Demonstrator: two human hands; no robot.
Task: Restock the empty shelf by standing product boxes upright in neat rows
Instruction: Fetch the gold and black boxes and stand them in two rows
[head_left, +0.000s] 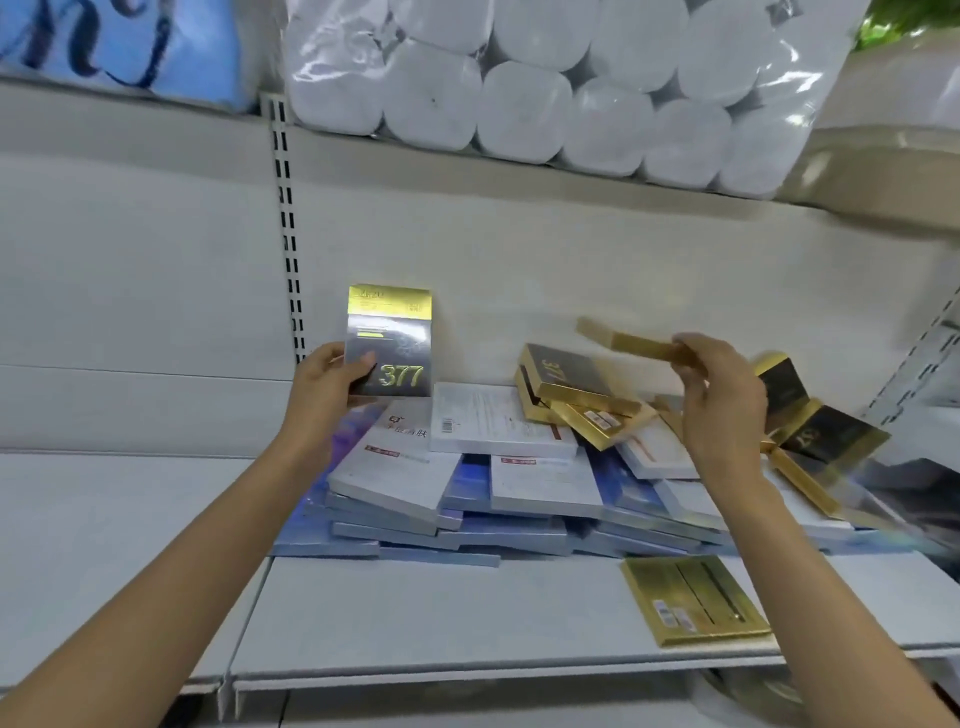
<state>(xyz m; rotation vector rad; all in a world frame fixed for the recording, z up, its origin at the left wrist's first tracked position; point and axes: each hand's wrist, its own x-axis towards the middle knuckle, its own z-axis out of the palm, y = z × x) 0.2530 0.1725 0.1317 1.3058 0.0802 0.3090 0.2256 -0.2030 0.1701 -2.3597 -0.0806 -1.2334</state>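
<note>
The left hand (332, 376) grips a 377 box (390, 343) upright against the shelf (467, 613) back, left of the pile (498, 483), while the right hand (722, 395) pinches a gold box (636, 347) above it, seemingly needing standing beside the first.

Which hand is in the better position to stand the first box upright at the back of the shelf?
Probably the left hand. It already holds the 377 box upright, facing front, near the back panel. The right hand holds a gold box flat and edge-on above the pile.
</note>
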